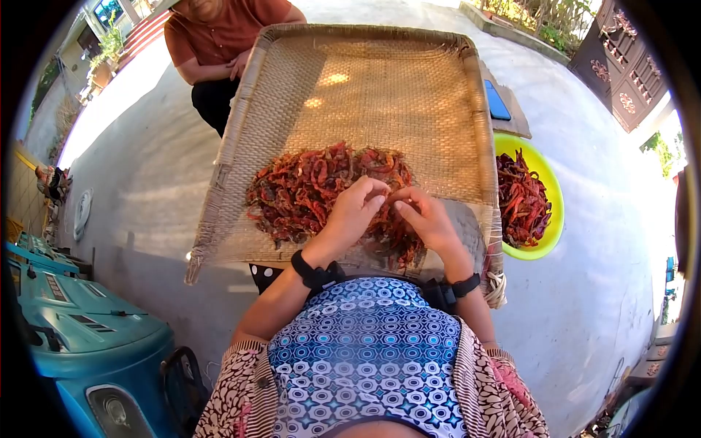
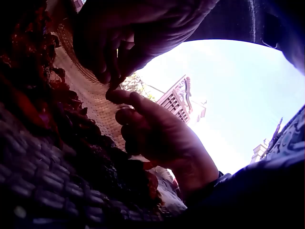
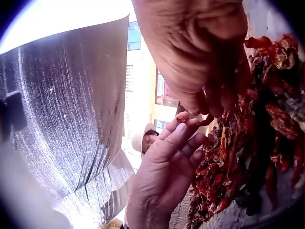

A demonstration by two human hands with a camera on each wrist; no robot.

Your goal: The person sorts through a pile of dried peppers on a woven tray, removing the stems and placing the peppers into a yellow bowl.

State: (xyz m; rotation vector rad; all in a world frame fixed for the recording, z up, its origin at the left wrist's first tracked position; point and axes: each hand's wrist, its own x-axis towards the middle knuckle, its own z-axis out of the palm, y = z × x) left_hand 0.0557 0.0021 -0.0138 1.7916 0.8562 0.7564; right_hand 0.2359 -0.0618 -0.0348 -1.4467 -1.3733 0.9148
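Dried red chilies (image 1: 299, 190) lie heaped on the near half of a large woven tray (image 1: 387, 87). Over this heap my two hands meet, fingertip to fingertip. My left hand (image 1: 350, 215) pinches a single dried chili (image 3: 193, 122) between thumb and forefinger, with its other fingers loosely curled. At the chili's other end are the bent fingers of my right hand (image 1: 432, 225), which comes in from the right. In the left wrist view the right hand (image 2: 157, 131) shows its curled fingers and thumb close to the left fingertips; shadow darkens that view.
A yellow-green basin (image 1: 555, 197) of dried chilies stands right of the tray. Near it a blue phone-like slab (image 1: 496, 101) lies on cardboard (image 1: 515, 113). Another person (image 1: 226, 51) sits at the far left edge. A teal vehicle (image 1: 95, 321) stands at the lower left.
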